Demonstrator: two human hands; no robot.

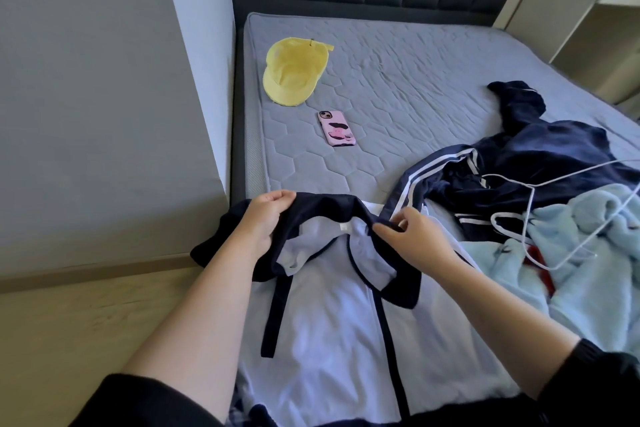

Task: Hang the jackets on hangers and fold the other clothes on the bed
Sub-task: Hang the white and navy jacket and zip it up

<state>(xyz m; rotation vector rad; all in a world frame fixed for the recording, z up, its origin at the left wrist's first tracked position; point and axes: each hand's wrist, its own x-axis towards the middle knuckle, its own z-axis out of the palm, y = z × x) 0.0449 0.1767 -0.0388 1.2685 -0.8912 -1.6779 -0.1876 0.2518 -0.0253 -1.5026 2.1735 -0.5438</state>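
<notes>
So here's where we're at: both grips are on the white zip jacket (329, 322), which lies flat on the bed (415, 80) right under and below our arms, front side up, zip open at the top. Our left grip (266, 218) has its fingers curled over the navy collar (325, 204) at its left end. The right grip (412, 236) is pinching the same collar at its right end between thumb and fingertips. The collar spans the gap between the two grips, and the white lining shows just below it.

Counting stuff: one white jacket in the grips. One navy jacket with white stripes (540, 156) lies crumpled just past the right grip, its striped edge touching the collar by our fingers. One light-blue fleece (571, 270) is bunched up to the right of the right grip, with a bit of something red (535, 256) poking out from it; we can't tell what that is. White wire hanger (509, 213) lying across the navy jacket and the fleece, to the right of the right grip. The wires overlap, so we can't tell if it's one hanger or two.

Well beyond the left grip, further up the mattress: one yellow cap (294, 73), and one phone in a pink case (336, 128) between the cap and our grips
</notes>
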